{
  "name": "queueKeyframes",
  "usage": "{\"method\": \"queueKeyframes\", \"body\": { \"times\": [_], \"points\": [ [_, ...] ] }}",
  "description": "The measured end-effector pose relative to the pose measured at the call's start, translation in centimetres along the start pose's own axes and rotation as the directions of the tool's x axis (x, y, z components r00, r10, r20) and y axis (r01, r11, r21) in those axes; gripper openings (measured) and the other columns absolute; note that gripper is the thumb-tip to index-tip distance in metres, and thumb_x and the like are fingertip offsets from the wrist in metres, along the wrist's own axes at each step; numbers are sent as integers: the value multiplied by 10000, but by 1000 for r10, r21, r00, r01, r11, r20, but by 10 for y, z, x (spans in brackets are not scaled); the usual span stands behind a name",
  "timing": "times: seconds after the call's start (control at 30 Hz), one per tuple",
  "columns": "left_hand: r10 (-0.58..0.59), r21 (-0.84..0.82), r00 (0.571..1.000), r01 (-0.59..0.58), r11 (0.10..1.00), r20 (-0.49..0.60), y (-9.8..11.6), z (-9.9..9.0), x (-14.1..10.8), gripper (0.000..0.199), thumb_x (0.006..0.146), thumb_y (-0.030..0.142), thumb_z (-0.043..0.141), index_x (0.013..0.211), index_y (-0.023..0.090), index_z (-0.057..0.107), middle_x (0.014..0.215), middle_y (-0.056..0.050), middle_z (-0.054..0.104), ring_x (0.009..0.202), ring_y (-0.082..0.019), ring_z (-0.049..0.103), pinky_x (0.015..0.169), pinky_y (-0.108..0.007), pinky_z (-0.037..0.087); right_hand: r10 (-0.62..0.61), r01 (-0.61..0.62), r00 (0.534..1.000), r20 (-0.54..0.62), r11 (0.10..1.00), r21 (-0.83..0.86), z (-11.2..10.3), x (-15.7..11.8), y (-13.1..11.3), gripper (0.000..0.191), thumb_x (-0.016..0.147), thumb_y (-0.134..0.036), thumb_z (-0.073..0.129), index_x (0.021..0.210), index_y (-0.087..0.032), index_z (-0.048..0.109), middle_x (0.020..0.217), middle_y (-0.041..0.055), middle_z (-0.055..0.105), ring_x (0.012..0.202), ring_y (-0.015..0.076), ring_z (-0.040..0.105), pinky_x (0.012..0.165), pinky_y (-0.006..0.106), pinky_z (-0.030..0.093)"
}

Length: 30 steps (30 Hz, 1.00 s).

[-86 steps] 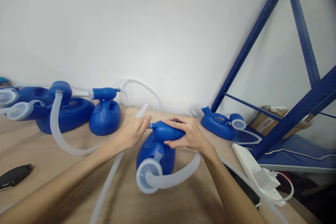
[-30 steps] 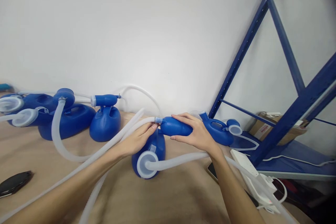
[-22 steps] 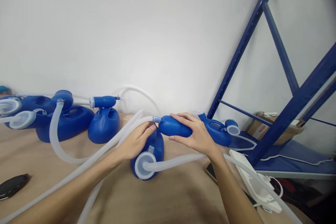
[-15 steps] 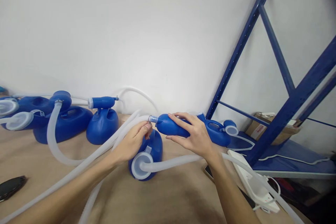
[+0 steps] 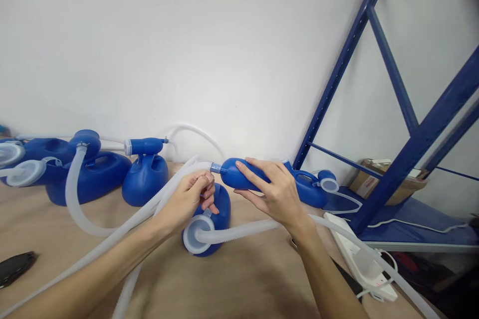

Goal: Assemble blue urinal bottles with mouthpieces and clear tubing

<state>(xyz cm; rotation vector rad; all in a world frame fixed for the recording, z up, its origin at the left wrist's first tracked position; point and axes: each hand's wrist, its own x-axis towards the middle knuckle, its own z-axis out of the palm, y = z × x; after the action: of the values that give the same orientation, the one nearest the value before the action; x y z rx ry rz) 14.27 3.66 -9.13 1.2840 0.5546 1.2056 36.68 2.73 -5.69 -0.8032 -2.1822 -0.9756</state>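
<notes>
My right hand [image 5: 275,187] is wrapped over a rounded blue plastic urinal head [image 5: 234,173], held level above the table. A clear bluish connector [image 5: 216,167] sticks out of its left end and meets the tip of a translucent white hose [image 5: 200,165]. At that joint my left hand [image 5: 194,190] pinches a small metal hose clamp [image 5: 210,171] between thumb and forefinger; its lower fingers hang loosely. Behind and below the left fingers stands a blue urinal bottle [image 5: 223,209], its white cap [image 5: 196,234] joined to a ribbed hose [image 5: 243,232].
Several more blue bottles [image 5: 145,182] with hoses line the wall on the left. Another blue bottle [image 5: 310,192] lies at right, near a blue metal rack [image 5: 396,159] holding a cardboard box [image 5: 402,187]. A white power strip [image 5: 357,254] and dark sunglasses [image 5: 17,266] lie on the table [image 5: 239,289].
The lower fingers of my left hand have uncurled downward while its pinch stays at the hose joint. My right hand keeps its hold, with the head shifted slightly left and up.
</notes>
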Motion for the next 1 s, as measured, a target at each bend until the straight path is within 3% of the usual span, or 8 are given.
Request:
{"method": "queueKeyframes", "body": {
  "times": [0.4,0.63,0.83,1.0],
  "points": [
    [-156,-110,987,151,982,-36,7,3,0,271,869,270,542,652,196,397,566,91,330,395,-40,268,360,-189,467,-100,103,995,23,977,-186,-2,-1,-3,450,1020,-218,608,1462,-281,550,1336,119,703,1132,297,649,859,454,488],
    [-113,-52,994,113,992,-10,7,2,1,277,896,313,527,663,182,451,585,71,381,425,-55,352,469,-247,551,-98,91,994,-43,986,-137,-3,3,-2,386,993,-313,677,1363,-211,633,1248,120,736,1045,258,678,822,410,497],
    [-121,50,992,119,992,26,7,-5,1,276,919,346,546,707,169,532,685,27,512,502,-87,460,596,-320,604,-97,92,995,-22,982,-166,-6,4,-3,364,997,-273,668,1356,-219,645,1258,115,736,1059,264,673,832,415,493],
    [-135,147,991,130,981,24,13,-9,0,331,927,406,555,705,162,582,699,2,556,539,-117,510,640,-355,608,-76,78,997,21,990,-117,-2,2,-1,416,1002,-355,655,1390,-209,624,1270,129,721,1045,260,675,829,409,499]
  ]
}}
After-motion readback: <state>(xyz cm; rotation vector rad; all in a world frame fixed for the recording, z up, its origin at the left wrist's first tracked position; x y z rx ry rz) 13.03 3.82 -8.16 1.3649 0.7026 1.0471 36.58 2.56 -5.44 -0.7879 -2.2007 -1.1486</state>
